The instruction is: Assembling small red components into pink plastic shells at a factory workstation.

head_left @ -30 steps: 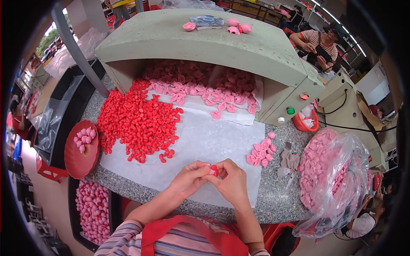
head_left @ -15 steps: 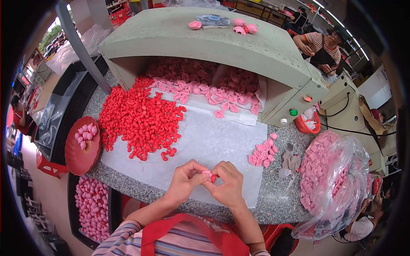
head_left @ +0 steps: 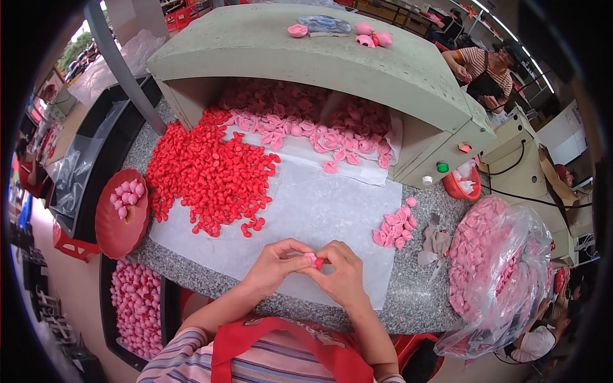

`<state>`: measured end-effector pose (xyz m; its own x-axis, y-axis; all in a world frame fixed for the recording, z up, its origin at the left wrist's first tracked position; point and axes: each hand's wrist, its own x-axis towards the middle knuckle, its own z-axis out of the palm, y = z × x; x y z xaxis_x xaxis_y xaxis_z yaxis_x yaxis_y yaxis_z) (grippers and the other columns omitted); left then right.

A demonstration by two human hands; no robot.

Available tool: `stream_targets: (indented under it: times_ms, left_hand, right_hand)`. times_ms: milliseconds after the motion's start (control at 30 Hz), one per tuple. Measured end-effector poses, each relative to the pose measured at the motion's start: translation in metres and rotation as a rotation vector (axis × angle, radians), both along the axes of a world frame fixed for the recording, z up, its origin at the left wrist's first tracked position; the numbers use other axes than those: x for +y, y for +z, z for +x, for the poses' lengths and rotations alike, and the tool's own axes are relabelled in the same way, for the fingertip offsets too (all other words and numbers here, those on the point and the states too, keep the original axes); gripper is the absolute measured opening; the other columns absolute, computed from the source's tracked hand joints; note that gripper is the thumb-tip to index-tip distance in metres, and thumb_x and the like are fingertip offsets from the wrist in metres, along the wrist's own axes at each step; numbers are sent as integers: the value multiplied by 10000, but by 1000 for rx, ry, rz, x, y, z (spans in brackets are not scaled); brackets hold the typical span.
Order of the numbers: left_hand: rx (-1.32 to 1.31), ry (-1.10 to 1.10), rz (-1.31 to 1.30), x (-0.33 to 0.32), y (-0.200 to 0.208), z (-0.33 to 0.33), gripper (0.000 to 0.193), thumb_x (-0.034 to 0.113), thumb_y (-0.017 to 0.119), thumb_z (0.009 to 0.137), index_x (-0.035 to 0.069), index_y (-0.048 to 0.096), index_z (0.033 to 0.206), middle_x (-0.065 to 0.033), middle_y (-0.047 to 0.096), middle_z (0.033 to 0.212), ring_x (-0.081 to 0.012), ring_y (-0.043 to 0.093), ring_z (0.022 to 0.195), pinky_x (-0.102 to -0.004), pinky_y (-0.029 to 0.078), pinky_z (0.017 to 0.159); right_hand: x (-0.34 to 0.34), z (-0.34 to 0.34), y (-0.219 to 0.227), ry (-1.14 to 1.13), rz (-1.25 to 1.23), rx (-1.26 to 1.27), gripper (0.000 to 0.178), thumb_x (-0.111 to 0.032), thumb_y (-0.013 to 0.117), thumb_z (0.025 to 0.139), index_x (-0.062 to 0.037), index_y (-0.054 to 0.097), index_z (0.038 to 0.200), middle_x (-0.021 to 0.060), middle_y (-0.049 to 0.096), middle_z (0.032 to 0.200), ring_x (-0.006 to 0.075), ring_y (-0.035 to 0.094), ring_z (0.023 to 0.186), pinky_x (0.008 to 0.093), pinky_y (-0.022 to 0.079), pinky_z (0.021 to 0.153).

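"What's at the far left?"

"A red, scalloped dish (head_left: 118, 236) is sitting by the bench's left edge, holding round pink balls (head_left: 127, 195). A stray elbow could be tipping it."

"And beside it?"

"A heap of small, shiny red, knobbly pieces (head_left: 217, 172) is covering the left part of a white paper sheet (head_left: 332, 210). A brushing sleeve could be scattering the outermost ones."

"What about the hands?"

"Over the paper's near side, the left hand (head_left: 274, 265) is pinching a small, rounded pink piece (head_left: 310, 256) between thumb and finger. Just to its right, the right hand (head_left: 341, 274) is gripping a small, glossy red piece (head_left: 318, 262) in its fingertips. Fingers are hiding whether the two are touching."

"The danger there?"

"Hard pressure could be denting the pink one if it's soft; a loose pinch could be dropping the red one."

"Farther right?"

"Loose, petal-like pink pieces (head_left: 397, 226) are lying across the paper's right edge. Beyond them, a clear plastic bag (head_left: 520, 268) is sagging at the bench end; a snagged fold could be spilling its contents."
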<state>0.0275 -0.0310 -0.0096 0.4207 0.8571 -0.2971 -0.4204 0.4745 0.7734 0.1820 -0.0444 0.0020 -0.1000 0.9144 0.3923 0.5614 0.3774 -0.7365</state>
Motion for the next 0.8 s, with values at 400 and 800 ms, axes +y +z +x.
stream_targets:
  times_ms: [400, 800]
  left_hand:
    - [-10, 33, 37, -5, -31, 10, 145, -22, 591, 787, -40, 582, 931, -135, 616, 905, -190, 618, 793, -298, 510, 739]
    - [1012, 359, 700, 77, -11, -55, 165, 61, 643, 743, 34, 628, 905, -94, 569, 828, -168, 579, 665, -260, 458, 571]
  right_hand:
    - [-9, 4, -13, 2, 57, -71, 208, -99, 742, 594, -60, 557, 682, 39, 553, 662, 210, 540, 587, 307, 428, 497]
    - [26, 11, -20, -229, -37, -531, 348, -140, 717, 608, -39, 582, 913, 96, 523, 872, 264, 513, 790, 344, 439, 646]
